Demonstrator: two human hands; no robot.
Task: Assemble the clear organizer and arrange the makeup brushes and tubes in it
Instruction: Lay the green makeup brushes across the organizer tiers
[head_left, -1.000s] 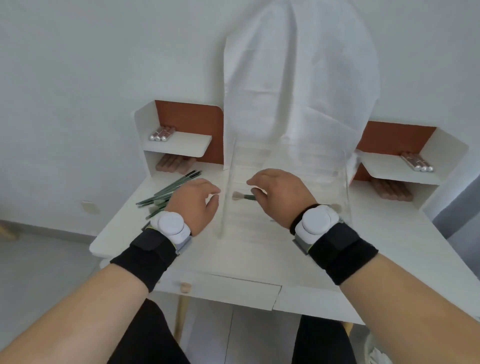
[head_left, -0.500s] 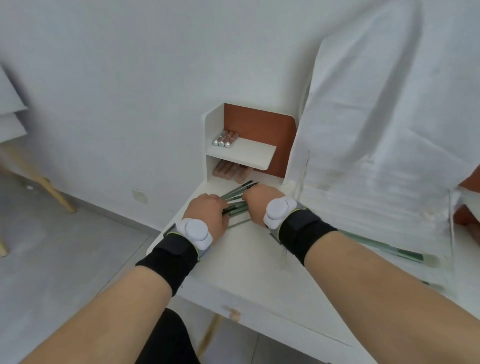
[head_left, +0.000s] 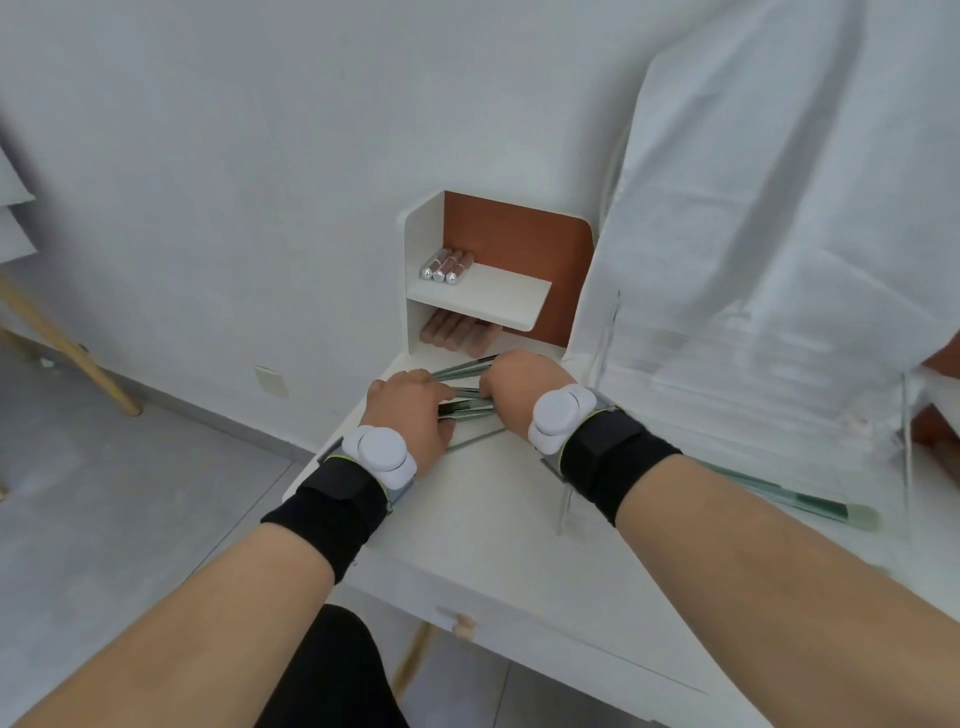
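Note:
A bundle of green-handled makeup brushes lies on the left part of the white desk. My left hand and my right hand both close around the bundle from either side. The clear organizer stands to the right, and a green brush lies inside it. Silver tubes rest on the small shelf behind the hands, and brown tubes lie under that shelf.
A white cloth hangs over the back of the desk above the organizer. The desk's left edge is just beside my left hand, with grey floor below. A wooden leg leans at far left. A drawer knob sticks out at the front.
One second ago my right hand held a single brush at the organizer. Both hands have since moved left to the brush pile and closed on it; the view turned left too.

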